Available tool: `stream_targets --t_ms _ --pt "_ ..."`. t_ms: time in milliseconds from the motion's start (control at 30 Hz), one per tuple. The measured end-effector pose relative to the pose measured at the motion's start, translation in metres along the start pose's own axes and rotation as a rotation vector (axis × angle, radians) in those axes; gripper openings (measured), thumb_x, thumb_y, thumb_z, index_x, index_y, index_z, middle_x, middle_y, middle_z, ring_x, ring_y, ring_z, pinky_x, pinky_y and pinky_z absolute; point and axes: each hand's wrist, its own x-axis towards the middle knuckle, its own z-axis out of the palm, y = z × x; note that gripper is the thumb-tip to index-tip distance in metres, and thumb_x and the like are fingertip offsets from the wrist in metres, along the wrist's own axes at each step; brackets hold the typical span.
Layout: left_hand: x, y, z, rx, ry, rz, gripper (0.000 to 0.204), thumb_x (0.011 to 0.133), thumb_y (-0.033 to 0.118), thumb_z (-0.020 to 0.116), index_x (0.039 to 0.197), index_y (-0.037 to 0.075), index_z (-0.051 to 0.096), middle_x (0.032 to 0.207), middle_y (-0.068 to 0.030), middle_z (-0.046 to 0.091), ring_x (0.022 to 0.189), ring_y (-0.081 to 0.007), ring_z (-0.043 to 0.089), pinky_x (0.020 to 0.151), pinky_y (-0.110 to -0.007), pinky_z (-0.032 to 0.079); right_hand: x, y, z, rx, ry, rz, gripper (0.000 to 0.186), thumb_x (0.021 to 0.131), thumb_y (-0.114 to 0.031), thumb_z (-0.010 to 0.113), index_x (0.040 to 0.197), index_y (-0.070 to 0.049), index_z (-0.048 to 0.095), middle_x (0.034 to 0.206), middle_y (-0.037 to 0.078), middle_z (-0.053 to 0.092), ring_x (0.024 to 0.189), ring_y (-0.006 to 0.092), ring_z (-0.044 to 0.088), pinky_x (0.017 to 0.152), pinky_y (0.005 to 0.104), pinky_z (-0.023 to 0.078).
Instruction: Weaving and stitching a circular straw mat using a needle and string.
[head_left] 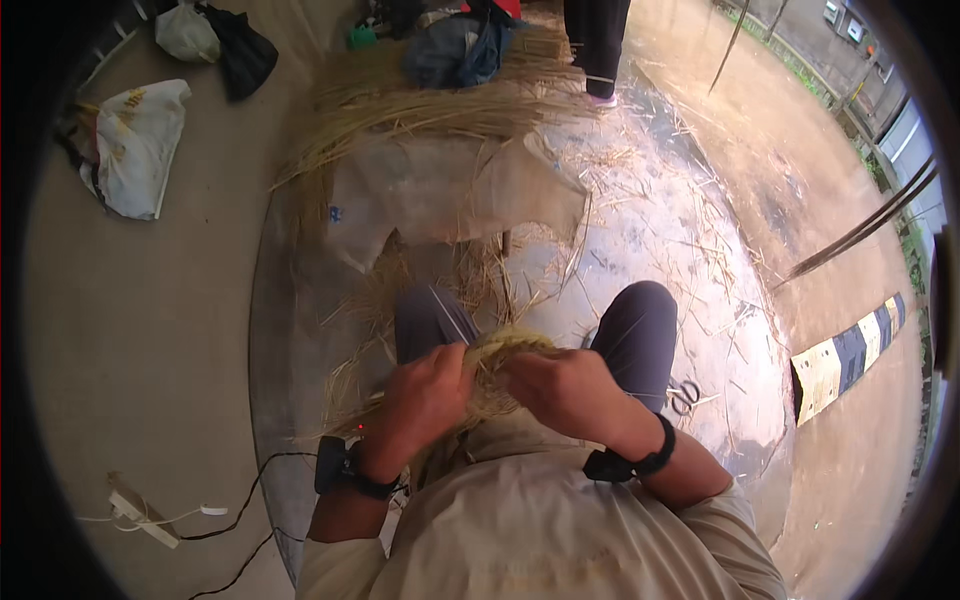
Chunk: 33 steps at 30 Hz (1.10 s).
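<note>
Between my knees, a braided band of straw (pixel 505 342) is held in both hands over my lap. My left hand (pixel 425 390) is closed on its left part, with loose straw ends trailing below it. My right hand (pixel 560 390) grips the right part, fingertips mostly hidden behind the hand and straw. Both wrists wear black straps with small devices. Just right of my right knee lies a pair of dark scissors (pixel 685 398) on the straw-littered mat (pixel 700 300).
Ahead lie a translucent plastic sheet (pixel 450 190) and a straw heap (pixel 420 110) topped by a blue bag (pixel 450 55). Another person's dark-trousered leg (pixel 592 50) stands behind. Left are sacks (pixel 135 150) and a power strip (pixel 140 515) with cables. A striped board (pixel 845 360) lies right.
</note>
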Motion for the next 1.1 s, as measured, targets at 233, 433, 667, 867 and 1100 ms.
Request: stream_targets --t_ms 233,433,667,867,1100 --pt "0.001 0.028 -0.001 0.168 -0.105 0.312 0.009 0.091 0.008 0.064 0.097 0.004 0.058 0.080 -0.0107 0.066 0.073 -0.0282 0.073 0.059 -0.040 0.060 0.026 0.020 0.001 -0.195 -0.289 0.077 0.016 0.097 -0.021 0.065 0.094 -0.008 0.072 0.086 0.014 0.070 0.079 0.0382 0.069 0.072 0.0507 0.056" --pt "0.002 0.037 -0.013 0.113 -0.086 0.335 0.010 0.091 0.009 0.064 0.099 0.003 0.059 0.080 -0.0097 0.066 0.073 -0.0265 0.073 0.058 -0.039 0.059 0.042 0.021 -0.011 0.193 0.001 0.176 0.019 0.102 -0.016 0.067 0.112 -0.002 0.074 0.085 0.018 0.068 0.076 0.0314 0.070 0.072 0.0415 0.054" --pt "0.000 0.024 -0.018 0.155 -0.071 0.248 0.007 0.092 0.008 0.065 0.094 0.006 0.058 0.078 -0.0106 0.066 0.073 -0.0294 0.073 0.058 -0.044 0.058 0.023 0.004 -0.025 1.344 0.093 0.316 0.024 0.108 -0.019 0.062 0.114 0.002 0.072 0.091 0.009 0.068 0.075 0.0191 0.068 0.066 0.0352 0.055" --pt "-0.014 -0.047 -0.081 0.337 -0.073 -0.010 0.006 0.094 0.010 0.063 0.095 0.006 0.059 0.081 -0.0166 0.070 0.072 -0.0363 0.073 0.060 -0.049 0.058 -0.014 -0.008 -0.121 0.074 -0.006 0.079 0.016 0.102 -0.014 0.065 0.107 -0.001 0.074 0.097 0.014 0.074 0.076 0.0268 0.073 0.060 0.0391 0.055" --pt "-0.066 -0.122 -0.150 0.567 -0.065 -0.301 0.007 0.095 0.011 0.064 0.095 0.005 0.059 0.086 -0.0214 0.073 0.079 -0.0410 0.073 0.067 -0.053 0.058 -0.134 0.150 -0.243 -0.760 0.140 0.376 0.015 0.102 -0.013 0.057 0.102 -0.007 0.071 0.085 0.022 0.068 0.075 0.0422 0.068 0.065 0.0494 0.052"
